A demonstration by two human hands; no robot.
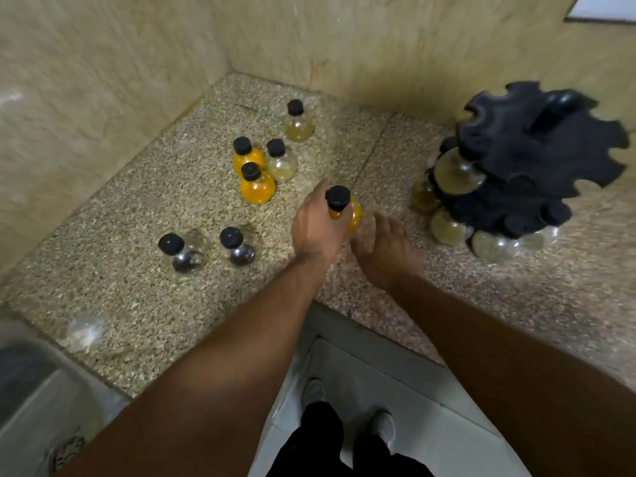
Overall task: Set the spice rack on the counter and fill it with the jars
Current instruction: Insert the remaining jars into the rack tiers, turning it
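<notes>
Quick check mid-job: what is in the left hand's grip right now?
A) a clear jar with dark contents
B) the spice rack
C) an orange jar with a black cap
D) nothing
C: the left hand is curled round an orange jar with a black cap, while the right hand beside it holds nothing and the spice rack stands apart at the right.

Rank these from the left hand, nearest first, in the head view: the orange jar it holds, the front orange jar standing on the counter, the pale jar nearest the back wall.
1. Held orange jar, gripped in the left hand.
2. Front orange jar, just beyond, leftward.
3. Back pale jar, by the wall.
</notes>
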